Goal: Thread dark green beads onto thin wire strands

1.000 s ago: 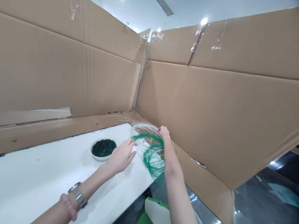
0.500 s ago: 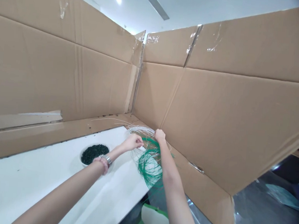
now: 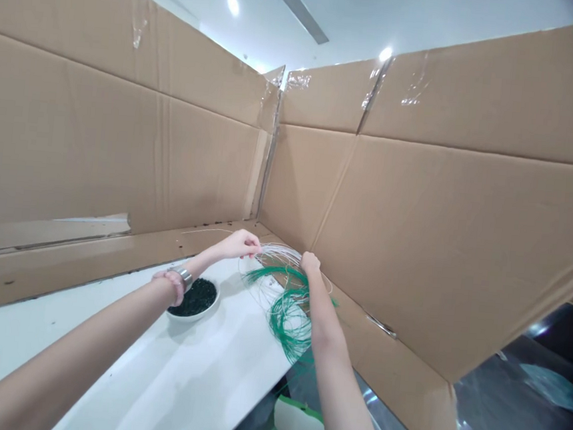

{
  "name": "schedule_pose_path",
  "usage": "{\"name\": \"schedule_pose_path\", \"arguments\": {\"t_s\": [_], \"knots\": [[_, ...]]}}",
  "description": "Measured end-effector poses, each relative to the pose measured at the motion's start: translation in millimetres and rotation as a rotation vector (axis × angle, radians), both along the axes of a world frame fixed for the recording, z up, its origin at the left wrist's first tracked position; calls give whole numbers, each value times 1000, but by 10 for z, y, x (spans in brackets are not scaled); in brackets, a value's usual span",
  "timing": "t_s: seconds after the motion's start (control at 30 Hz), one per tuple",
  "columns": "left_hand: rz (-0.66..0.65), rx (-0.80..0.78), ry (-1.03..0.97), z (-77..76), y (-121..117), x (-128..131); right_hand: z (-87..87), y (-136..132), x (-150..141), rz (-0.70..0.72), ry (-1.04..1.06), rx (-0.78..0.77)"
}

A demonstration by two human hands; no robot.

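Note:
My right hand (image 3: 311, 262) is closed around a bundle of thin white strands (image 3: 280, 252) that fans out to the left. Green strands (image 3: 290, 322) hang in loose loops below that hand and lie partly on the white tabletop (image 3: 192, 381). At the left end of the white strands, my left hand (image 3: 242, 244) is closed in a pinch; whether a single strand is between its fingertips is too fine to see. A white bowl (image 3: 214, 306) full of small dark beads (image 3: 198, 295) stands under my left wrist, partly hidden by it.
Tall cardboard walls (image 3: 431, 221) meet in a corner behind the table. A narrow cardboard ledge (image 3: 158, 249) runs along the back. Below the table's right edge is a green-and-white object (image 3: 301, 427). A shiny grey floor (image 3: 509, 422) shows at the lower right.
My left hand has moved left and up, from beside the green strands to the far end of the white ones. My right hand keeps its grip. More of the bowl's right side shows.

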State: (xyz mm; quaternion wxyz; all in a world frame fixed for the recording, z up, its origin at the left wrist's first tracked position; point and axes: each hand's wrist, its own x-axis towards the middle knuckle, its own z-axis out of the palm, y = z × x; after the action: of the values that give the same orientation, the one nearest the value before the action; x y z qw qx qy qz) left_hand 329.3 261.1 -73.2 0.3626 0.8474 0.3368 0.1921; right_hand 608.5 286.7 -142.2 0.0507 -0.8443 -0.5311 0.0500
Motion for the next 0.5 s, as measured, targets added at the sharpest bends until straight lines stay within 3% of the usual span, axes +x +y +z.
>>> {"name": "schedule_pose_path", "arguments": {"t_s": [0.33, 0.5], "knots": [[152, 266, -96, 1165, 107, -102, 125, 27, 43, -49, 169, 95], [270, 395, -66, 1497, 151, -57, 273, 30, 24, -46, 349, 194]]}}
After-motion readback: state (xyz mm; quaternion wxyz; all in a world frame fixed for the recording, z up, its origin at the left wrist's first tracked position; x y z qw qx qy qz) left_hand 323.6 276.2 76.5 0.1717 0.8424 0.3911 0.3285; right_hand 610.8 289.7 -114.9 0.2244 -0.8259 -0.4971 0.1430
